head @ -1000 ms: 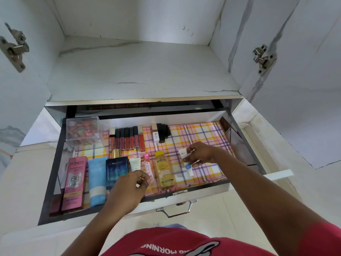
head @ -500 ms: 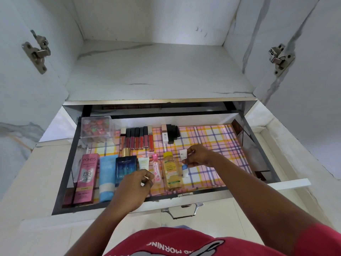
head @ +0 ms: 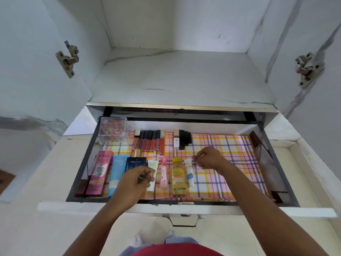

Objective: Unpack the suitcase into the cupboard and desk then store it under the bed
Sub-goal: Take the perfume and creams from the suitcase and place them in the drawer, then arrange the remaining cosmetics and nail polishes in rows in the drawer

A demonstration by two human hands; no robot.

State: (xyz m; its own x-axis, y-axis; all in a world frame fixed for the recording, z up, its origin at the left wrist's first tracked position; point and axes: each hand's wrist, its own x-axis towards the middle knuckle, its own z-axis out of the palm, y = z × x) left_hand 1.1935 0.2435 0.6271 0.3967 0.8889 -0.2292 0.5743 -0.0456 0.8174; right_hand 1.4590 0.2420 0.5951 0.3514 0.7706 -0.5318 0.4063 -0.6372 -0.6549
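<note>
The pulled-out cupboard drawer has a plaid liner. In its front row lie a pink Pond's box, a blue tube, a dark blue Bella Vita box, a pink bottle, a yellow Garnier bottle and a small white tube. My left hand hovers over the Bella Vita box with fingers curled round a small dark item. My right hand hangs just right of the white tube, fingers loosely curled and holding nothing.
A clear box of small colourful pieces stands at the drawer's back left, beside a row of lip glosses and dark tubes. The white shelf lies above the drawer. Door hinges flank the opening. The liner's right half is bare.
My right hand has let go of the small white tube, which now lies beside the Garnier bottle, and has drawn slightly right. The camera has tilted up and shifted.
</note>
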